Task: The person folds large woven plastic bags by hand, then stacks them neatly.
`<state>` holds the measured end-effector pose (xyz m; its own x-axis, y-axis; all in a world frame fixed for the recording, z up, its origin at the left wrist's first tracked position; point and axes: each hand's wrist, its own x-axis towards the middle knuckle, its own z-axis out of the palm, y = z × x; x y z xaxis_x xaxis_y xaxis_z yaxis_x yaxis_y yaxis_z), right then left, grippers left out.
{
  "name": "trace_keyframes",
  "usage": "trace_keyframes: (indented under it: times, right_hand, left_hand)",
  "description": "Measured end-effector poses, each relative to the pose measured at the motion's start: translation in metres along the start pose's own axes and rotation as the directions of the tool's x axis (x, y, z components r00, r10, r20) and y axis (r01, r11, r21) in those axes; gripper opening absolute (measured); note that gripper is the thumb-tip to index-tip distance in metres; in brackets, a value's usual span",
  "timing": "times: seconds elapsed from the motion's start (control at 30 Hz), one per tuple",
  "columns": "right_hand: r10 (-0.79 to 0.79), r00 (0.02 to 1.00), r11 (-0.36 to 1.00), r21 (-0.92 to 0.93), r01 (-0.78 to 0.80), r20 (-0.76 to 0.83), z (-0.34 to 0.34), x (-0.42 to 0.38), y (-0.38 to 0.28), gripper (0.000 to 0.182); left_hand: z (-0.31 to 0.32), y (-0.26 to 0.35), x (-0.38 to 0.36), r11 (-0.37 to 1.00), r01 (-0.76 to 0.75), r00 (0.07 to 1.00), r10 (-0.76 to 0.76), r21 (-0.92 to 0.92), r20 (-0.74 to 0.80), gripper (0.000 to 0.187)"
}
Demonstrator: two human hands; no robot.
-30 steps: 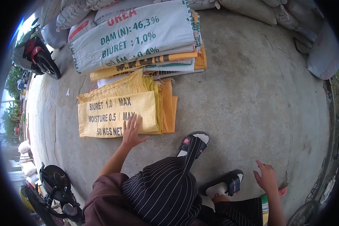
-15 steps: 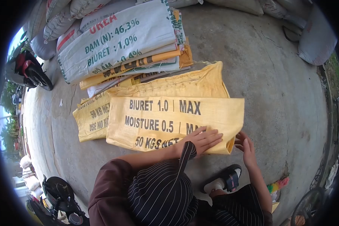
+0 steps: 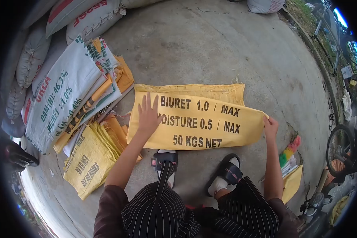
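A yellow woven sack with black print lies folded across the concrete in front of my feet. My left hand rests flat on its left part, fingers spread over the print. At the opposite end, my right hand pinches the sack's right edge, which lifts slightly. Behind the printed fold, a stitched yellow layer shows along the far side. To the left, several folded yellow sacks lie beside a tall pile of folded white and orange sacks.
Filled sacks are stacked at the back left, and another filled sack stands at the far edge. A colourful duster lies right of my right arm. A bicycle wheel stands at the right. My sandals are close to the sack.
My view has turned right. My left hand has moved from the sack's right part to its left part and spread out. My right hand now grips the right edge.
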<state>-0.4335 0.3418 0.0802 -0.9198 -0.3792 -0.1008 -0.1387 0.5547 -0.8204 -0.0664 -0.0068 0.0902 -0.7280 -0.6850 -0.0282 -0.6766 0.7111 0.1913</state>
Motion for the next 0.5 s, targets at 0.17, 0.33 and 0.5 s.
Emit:
trace_keyframes:
  times: [0.17, 0.33, 0.5]
  right_hand:
    - [-0.073, 0.996, 0.954, 0.289, 0.083, -0.045, -0.078, 0.023, -0.030, 0.024]
    - [-0.009, 0.971, 0.960, 0.270, 0.075, -0.239, -0.131, 0.057, -0.040, 0.032]
    - [-0.371, 0.613, 0.928, -0.266, 0.260, -0.697, -0.211, 0.181, -0.120, 0.047]
  left_hand:
    - [0.016, -0.081, 0.071, 0.951, -0.074, 0.966, 0.143, -0.301, 0.214, 0.101]
    - [-0.006, -0.014, 0.134, 0.933, 0.142, 0.919, 0.001, -0.332, 0.395, 0.057]
    - [-0.159, 0.051, 0.253, 0.904, -0.243, 0.792, -0.025, -0.353, -0.610, 0.021]
